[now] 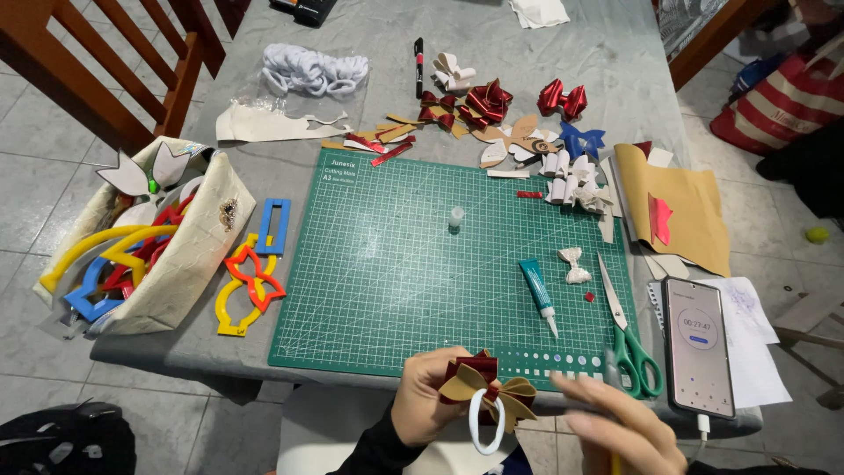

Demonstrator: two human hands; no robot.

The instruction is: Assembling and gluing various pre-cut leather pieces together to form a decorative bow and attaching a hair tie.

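**Bow in hand at the counter's near edge**

At the bottom centre of the frame, the left hand (428, 406) pinches a bow (486, 384) of tan and dark red, its fingers closed on the bow's left side. A white loop (486, 424) hangs from the bow's underside. The right hand (620, 427) sits just right of the bow, fingers spread and blurred, apart from it; it seems to grip nothing, though a yellow stick shows below the palm.

Above the hands a green mat (396, 264) covers the middle of the grey counter (607, 53). On the mat lie a teal tube (537, 293) at lower right, a small white bow (573, 264) just beside it, a clear cap (455, 217) near the middle and green-handled scissors (629, 330) along the right edge. A phone (697, 345) lies right of the scissors, on white paper.

Along the mat's upper edge sit scraps and finished bows: red bows (563, 98) at upper right, a blue one (582, 141) below them, a black pen (418, 66) at top centre. A bag of white loops (312, 70) lies at upper left. Tan sheets (677, 207) rest at the right.

Left of the mat, orange, yellow and blue templates (251, 277) lie flat, next to a paper bag (176, 255) filled with more of them. A wooden chair (114, 62) stands at upper left.
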